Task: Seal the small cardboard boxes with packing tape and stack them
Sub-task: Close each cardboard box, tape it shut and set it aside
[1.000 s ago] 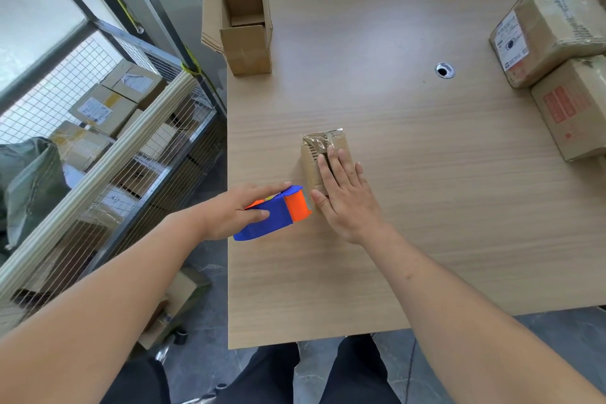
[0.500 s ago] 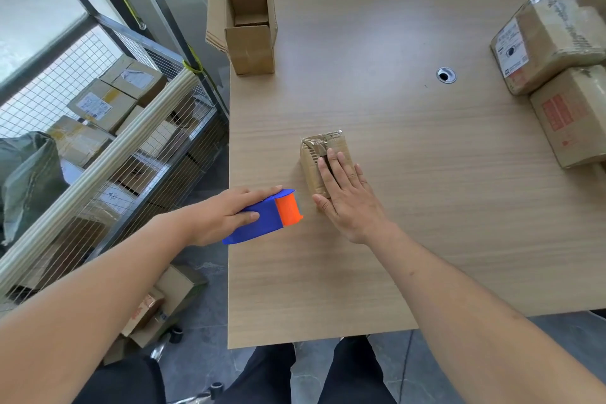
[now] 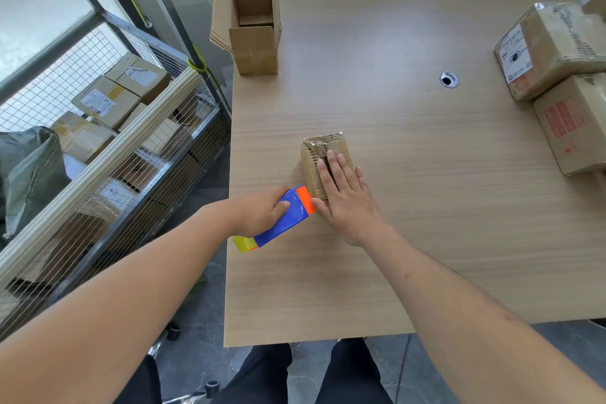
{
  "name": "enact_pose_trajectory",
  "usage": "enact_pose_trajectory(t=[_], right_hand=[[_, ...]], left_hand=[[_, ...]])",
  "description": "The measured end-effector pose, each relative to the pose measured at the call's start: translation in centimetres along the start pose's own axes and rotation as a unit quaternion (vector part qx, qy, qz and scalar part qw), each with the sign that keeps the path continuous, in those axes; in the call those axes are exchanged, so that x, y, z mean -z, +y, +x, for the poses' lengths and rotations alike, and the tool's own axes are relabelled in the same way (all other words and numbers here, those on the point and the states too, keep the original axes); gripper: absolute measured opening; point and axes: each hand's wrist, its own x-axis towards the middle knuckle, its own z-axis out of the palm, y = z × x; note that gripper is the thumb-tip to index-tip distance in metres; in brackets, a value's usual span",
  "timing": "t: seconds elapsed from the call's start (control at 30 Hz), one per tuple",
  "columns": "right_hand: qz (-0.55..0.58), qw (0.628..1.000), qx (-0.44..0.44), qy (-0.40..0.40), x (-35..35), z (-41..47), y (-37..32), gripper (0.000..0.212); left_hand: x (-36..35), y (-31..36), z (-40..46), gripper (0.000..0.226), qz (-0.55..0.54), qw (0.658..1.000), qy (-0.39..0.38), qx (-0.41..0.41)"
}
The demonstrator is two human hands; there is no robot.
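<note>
Cardboard small box (image 3: 323,154) sits mid-counter (image 3: 426,223), wrinkled clear tape across its far end only. Your right hand (image 3: 344,193) presses flat on top; your left hand (image 3: 262,210) grips the blue-orange tape dispenser (image 3: 288,216) at the near end. Sealing looks unfinished. Open box (image 3: 254,20) far left is untaped; nothing stacked yet.

both hands reach forward: left hand (image 3: 262,211) curled in a grip, right hand (image 3: 344,193) flat, fingers straight.
</note>
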Motion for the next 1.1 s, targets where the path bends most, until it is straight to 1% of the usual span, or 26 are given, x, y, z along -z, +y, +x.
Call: enact_pose_trajectory(t=[0.07,0.13,0.2,0.27,0.37,0.43,0.5,0.57,0.63,0.73,0.8,0.87,0.93,0.97,1.03,1.1], right_hand=[[-0.004,1.000,-0.003,0.007,-0.1,0.0,-0.1,0.082],[0.001,1.000,-0.006,0.021,-0.2,-0.1,-0.3,0.081],[0.004,1.000,-0.006,0.027,-0.3,-0.1,-0.3,0.080],[0.002,1.000,-0.009,0.028,-0.4,-0.1,-0.3,0.080],[0.000,0.999,-0.005,0.046,-0.7,-0.1,-0.2,0.080],[-0.006,0.997,-0.005,0.071,-1.0,-0.1,0.0,0.081],[-0.016,0.995,-0.001,0.101,-1.4,-0.2,0.1,0.082],[-0.025,0.991,0.010,0.132,-1.7,-0.2,0.2,0.083],[-0.037,0.986,0.022,0.161,-2.0,-0.2,0.4,0.083],[-0.027,0.987,0.032,0.152,-1.9,-0.2,0.4,0.084],[-0.012,0.991,0.043,0.123,-1.2,-0.4,0.5,0.086],[0.011,0.996,0.054,0.070,-0.2,-0.4,0.6,0.087],[0.040,0.997,0.062,-0.007,1.3,-0.1,0.9,0.091],[0.050,0.996,0.068,-0.032,2.0,-0.2,1.1,0.093],[0.065,0.994,0.070,-0.062,3.2,-0.7,1.7,0.093],[0.090,0.991,0.062,-0.074,4.2,-1.5,2.4,0.095]], left_hand=[[0.2,0.4,0.8,0.029,0.005,0.999,-0.004,0.033],[0.1,0.2,1.1,0.025,0.036,0.997,-0.014,0.069],[-0.5,-0.3,1.1,0.024,0.041,0.996,-0.001,0.082],[-1.4,-0.5,1.1,0.030,0.027,0.996,0.042,0.067],[-3.0,0.1,1.2,0.053,0.061,0.989,0.128,0.053],[-4.3,0.5,1.5,0.067,0.085,0.979,0.173,0.065],[-5.7,0.5,1.7,0.075,0.070,0.971,0.211,0.087],[-6.8,0.5,2.0,0.080,0.045,0.964,0.244,0.099],[-7.5,0.6,2.2,0.079,0.038,0.959,0.265,0.098],[-7.3,1.1,1.8,0.066,0.070,0.945,0.302,0.106],[-6.8,1.4,1.4,0.059,0.077,0.931,0.350,0.076],[-6.3,1.8,1.3,0.054,0.046,0.925,0.376,-0.007],[-6.0,2.4,1.9,0.048,0.043,0.919,0.382,-0.085],[-5.9,2.7,2.3,0.045,0.047,0.915,0.384,-0.112],[-5.9,3.8,2.8,0.040,0.049,0.908,0.386,-0.157],[-6.2,4.9,2.9,0.032,0.075,0.897,0.382,-0.211]])
